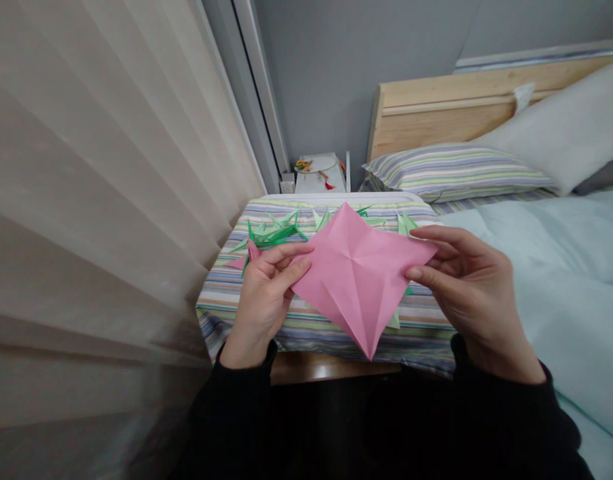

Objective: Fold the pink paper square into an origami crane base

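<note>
A creased sheet of pink origami paper (353,267) is held up between my hands, one corner pointing away and another toward me. Crease lines meet near its middle. My left hand (269,290) pinches its left edge between thumb and fingers. At the right corner, my right hand (469,287) grips the paper the same way. Behind the sheet, folded green paper pieces (279,230) lie on the striped cloth (221,287). A small folded pink paper piece (253,250) rests just beyond my left hand. The sheet hides part of the cloth and some green pieces.
A pleated curtain (111,167) hangs close on the left. To the right is a bed with a pale blue cover (561,267), a striped pillow (461,170) and a wooden headboard (436,113). A white stand (313,180) with small items is against the wall.
</note>
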`<state>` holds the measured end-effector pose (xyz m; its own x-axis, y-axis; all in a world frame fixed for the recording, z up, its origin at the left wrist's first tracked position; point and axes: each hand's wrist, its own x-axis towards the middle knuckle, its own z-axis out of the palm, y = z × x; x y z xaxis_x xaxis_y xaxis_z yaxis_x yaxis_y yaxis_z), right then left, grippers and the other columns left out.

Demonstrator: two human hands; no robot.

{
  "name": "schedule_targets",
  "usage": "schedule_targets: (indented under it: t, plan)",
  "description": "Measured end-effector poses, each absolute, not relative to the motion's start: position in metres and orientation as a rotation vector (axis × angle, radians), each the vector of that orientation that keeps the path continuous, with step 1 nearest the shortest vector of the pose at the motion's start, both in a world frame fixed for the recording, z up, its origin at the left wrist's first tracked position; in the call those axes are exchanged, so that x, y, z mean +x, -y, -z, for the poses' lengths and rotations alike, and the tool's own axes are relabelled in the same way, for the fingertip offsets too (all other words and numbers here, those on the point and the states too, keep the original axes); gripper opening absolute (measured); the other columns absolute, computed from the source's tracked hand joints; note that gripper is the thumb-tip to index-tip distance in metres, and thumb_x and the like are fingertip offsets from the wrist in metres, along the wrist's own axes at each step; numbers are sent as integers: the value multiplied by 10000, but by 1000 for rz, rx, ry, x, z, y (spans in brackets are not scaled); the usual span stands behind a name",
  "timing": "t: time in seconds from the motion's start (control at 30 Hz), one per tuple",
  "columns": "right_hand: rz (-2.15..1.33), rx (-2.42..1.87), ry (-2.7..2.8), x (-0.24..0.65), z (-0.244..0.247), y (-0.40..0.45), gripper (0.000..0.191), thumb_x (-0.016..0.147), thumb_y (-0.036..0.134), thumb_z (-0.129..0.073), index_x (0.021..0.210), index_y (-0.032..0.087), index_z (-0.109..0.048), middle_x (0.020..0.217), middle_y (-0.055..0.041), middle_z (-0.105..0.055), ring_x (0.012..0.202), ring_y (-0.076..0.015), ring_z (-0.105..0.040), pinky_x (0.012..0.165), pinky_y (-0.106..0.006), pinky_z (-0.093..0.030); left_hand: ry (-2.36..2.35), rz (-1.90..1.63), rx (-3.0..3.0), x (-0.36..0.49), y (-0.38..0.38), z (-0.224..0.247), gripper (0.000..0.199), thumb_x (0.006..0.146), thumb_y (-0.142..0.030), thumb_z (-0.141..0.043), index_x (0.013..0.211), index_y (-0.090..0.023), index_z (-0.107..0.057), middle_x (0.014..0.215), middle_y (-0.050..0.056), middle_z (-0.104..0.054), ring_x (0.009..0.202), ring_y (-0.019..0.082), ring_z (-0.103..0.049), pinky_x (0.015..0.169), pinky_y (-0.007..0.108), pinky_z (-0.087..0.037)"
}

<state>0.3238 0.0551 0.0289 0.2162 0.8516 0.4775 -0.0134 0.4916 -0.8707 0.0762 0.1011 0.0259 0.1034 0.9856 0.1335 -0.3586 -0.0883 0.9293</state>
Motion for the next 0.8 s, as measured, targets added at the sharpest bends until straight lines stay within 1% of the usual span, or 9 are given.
schedule_targets:
  t: [0.1,0.17,0.27,0.33,0.4,0.5,0.57,0.7,0.8]
  plan:
    - [-676,-930,1233,322,-31,-56,364,696,172,-938,1013,310,-825,917,1,-815,726,-161,-725,673,-284,-645,-774,-1360,1091,77,-103,-26,338,645,-261,-968,953,-220,-835,1009,36,-784,814,131,-687,673,203,-543]
    - [-675,-979,1216,321,-30,-57,417,691,164,-935,1067,296,-812,858,11,-810,723,-165,-736,694,-290,-650,-760,-1380,1113,77,-103,-26,494,615,-220,-981,1076,-234,-805,1114,38,-779,902,155,-710,745,221,-573]
    - [-777,-1042,1157,321,-27,-61,531,687,201,-940,1184,279,-768,776,27,-804,714,-179,-757,719,-311,-659,-802,-1427,1158,77,-103,-24,746,622,-175,-972,1307,-276,-696,1044,16,-790,843,169,-732,756,259,-600]
    - [-846,-1073,1132,320,-24,-63,516,694,246,-942,1179,262,-766,815,13,-821,734,-191,-771,736,-331,-665,-846,-1440,1220,77,-103,-22,805,639,-177,-964,1373,-276,-648,984,6,-793,783,173,-736,725,268,-605]
    - [-855,-1090,1116,318,-22,-64,459,695,278,-946,1122,246,-780,856,-3,-831,751,-199,-777,750,-349,-669,-880,-1468,1279,77,-103,-20,725,654,-191,-959,1320,-254,-681,961,12,-796,763,173,-739,701,262,-600]
    - [-789,-1108,1059,316,-22,-64,443,672,276,-961,1076,245,-782,809,1,-822,719,-198,-766,727,-352,-667,-940,-1554,1324,77,-103,-17,573,662,-203,-954,1192,-228,-738,952,26,-804,761,181,-744,689,268,-596]
    - [-740,-1128,1041,316,-23,-63,441,665,265,-965,1066,246,-783,787,-1,-815,696,-200,-757,689,-348,-662,-993,-1586,1338,77,-103,-16,525,659,-209,-951,1146,-219,-754,960,32,-810,748,189,-741,687,284,-594]
    - [-658,-1119,1143,319,-26,-60,316,704,223,-934,987,252,-797,834,-6,-802,712,-187,-742,647,-314,-652,-1005,-1577,1371,75,-104,-14,355,680,-214,-936,1004,-201,-792,936,26,-804,802,196,-728,755,303,-583]
    - [-685,-1044,1240,321,-29,-57,201,780,185,-870,943,271,-790,830,12,-766,644,-147,-712,585,-272,-632,-923,-1533,1381,73,-106,-14,159,738,-211,-884,879,-220,-810,918,24,-794,898,211,-725,833,326,-572]
